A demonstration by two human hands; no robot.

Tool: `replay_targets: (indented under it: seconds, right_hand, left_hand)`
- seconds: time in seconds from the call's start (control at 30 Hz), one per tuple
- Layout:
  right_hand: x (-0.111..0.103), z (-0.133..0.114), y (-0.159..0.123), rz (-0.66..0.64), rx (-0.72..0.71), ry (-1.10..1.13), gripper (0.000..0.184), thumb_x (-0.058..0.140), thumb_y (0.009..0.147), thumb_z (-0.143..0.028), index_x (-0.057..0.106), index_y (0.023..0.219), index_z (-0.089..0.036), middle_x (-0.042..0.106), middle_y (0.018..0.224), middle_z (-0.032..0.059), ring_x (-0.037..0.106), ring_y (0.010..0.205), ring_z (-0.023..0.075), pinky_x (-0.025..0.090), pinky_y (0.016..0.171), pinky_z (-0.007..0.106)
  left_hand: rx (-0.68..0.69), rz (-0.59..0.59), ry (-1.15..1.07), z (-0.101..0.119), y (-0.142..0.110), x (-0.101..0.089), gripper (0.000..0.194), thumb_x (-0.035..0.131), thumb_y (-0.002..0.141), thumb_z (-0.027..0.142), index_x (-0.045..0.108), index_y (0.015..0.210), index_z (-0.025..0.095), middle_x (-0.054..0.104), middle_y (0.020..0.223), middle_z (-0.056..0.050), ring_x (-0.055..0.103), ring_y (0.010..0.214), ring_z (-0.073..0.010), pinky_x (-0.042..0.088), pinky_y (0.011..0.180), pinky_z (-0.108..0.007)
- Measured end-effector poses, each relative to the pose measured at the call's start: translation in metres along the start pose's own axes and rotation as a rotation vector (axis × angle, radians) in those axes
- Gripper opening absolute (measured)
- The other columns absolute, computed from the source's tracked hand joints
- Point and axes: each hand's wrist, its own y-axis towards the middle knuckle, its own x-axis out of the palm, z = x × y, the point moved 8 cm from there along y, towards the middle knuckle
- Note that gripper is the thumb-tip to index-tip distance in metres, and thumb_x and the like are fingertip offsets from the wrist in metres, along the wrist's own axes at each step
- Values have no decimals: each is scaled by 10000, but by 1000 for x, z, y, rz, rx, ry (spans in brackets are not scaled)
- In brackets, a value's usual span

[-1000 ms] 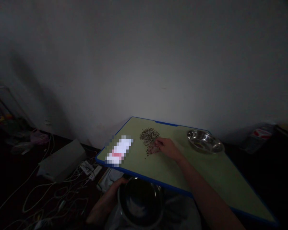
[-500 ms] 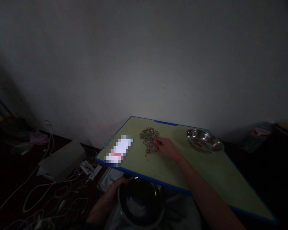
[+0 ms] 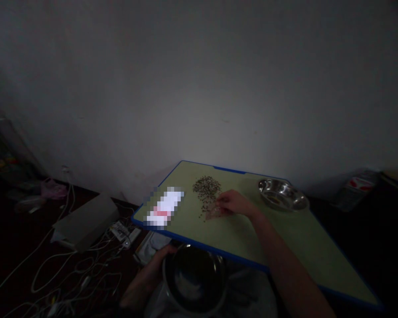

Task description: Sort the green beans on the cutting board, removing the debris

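Apparently scraping up small dark grains (image 3: 206, 187) on a pale-green, blue-edged bench (image 3: 228, 238), pinching a thin, translucent sheet (image 3: 212, 213) in the right hand (image 3: 234, 202), holding a round metal bowl (image 3: 167, 285) in the left hand (image 3: 164, 255) below, likely needing low, gentle strokes next.

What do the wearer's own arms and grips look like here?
The right grip is a bare hand, ungloved; the right forearm shows no sleeve, watch or marking. The left grip is ungloved too. The left forearm looks bare, but it is too dim there to tell where any sleeve starts.
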Motion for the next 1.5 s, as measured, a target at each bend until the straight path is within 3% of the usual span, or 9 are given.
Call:
replay_targets:
  seconds: [0.1, 0.2, 0.5, 0.6, 0.8, 1.13, 1.5]
  right_hand:
    - [8, 7, -6, -144, 72, 139, 153, 554, 691, -272, 635, 689, -142, 613, 524, 7, 550, 457, 129, 426, 468, 229]
    - [13, 7, -7, -178, 72, 163, 149, 556, 688, -269, 635, 673, -143, 624, 536, 11, 558, 464, 129, 438, 469, 230]
    - [4, -10, 5, 102, -77, -106, 208, 506, 755, -258, 682, 732, -150, 649, 612, 24, 561, 543, 118, 402, 525, 205]
    - [0, -3, 6, 95, -79, -51, 219, 510, 758, -288, 681, 743, -153, 637, 590, 17, 556, 532, 115, 401, 513, 199]
    - [-14, 18, 0, 63, 9, 42, 243, 526, 735, -316, 676, 697, -129, 610, 536, 23, 538, 481, 109, 404, 477, 196]
    - [-16, 12, -1, 59, -26, -101, 238, 537, 730, -315, 697, 672, -148, 613, 505, 7, 534, 468, 110, 380, 478, 194]
    - [-10, 1, 1, 62, -59, -150, 260, 508, 753, -317, 698, 671, -159, 624, 537, 5, 531, 496, 116, 349, 494, 208]
  left_hand:
    - [10, 7, 18, 3, -4, 3, 205, 548, 704, 234, 652, 560, 131, 663, 479, -26, 561, 478, -138, 415, 538, -230]
    - [33, 7, 23, 5, -8, 6, 204, 560, 712, 233, 653, 562, 131, 680, 512, -31, 580, 508, -140, 420, 556, -226]
    - [35, -4, 22, 3, 3, -4, 165, 596, 677, 254, 638, 577, 129, 681, 525, -29, 615, 543, -165, 431, 582, -246]
    - [45, -32, 13, 5, 4, -2, 144, 595, 670, 247, 652, 618, 125, 691, 548, -36, 623, 555, -173, 442, 611, -257]
    - [42, 42, 27, 3, 7, -9, 172, 571, 683, 230, 655, 589, 114, 686, 529, -47, 604, 516, -158, 435, 562, -243]
    - [-14, -40, 11, 2, 1, 1, 209, 564, 710, 250, 675, 621, 97, 707, 568, -66, 610, 563, -162, 444, 601, -243]
    - [-12, 0, 20, -1, 2, -3, 181, 567, 686, 252, 666, 618, 117, 699, 541, -48, 621, 552, -174, 457, 608, -257]
